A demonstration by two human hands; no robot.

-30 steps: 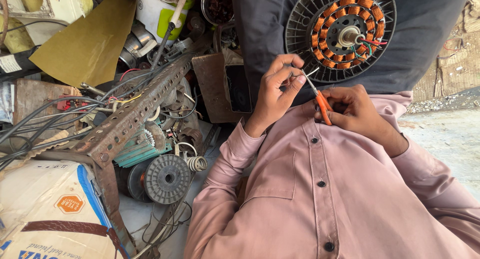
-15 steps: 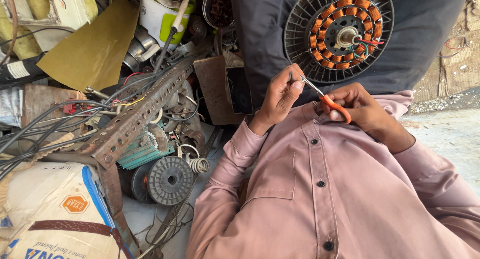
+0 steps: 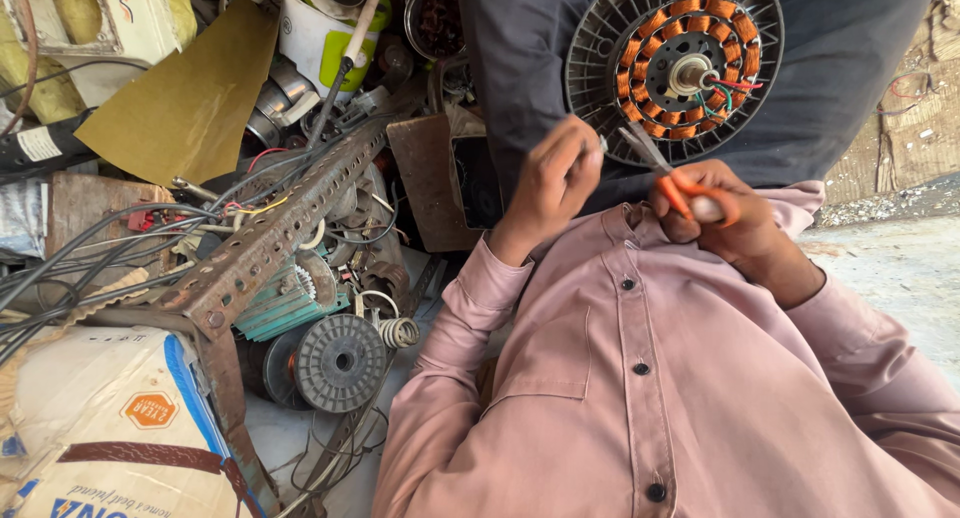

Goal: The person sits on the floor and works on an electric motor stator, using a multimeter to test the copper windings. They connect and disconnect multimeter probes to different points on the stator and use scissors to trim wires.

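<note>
Scissors (image 3: 668, 175) shifted right, blades lifted toward the stator (image 3: 675, 68) on my lap. Right hand (image 3: 725, 218) closed on their orange handles; left hand (image 3: 550, 178) pinches something small, can't tell what. Wire spool (image 3: 340, 361) lies left.

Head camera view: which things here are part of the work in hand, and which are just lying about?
In hand:
left hand
right hand
orange-handled scissors
fan motor stator

Lying about:
perforated metal bar
grey wire spool
cardboard box
white bucket
</note>
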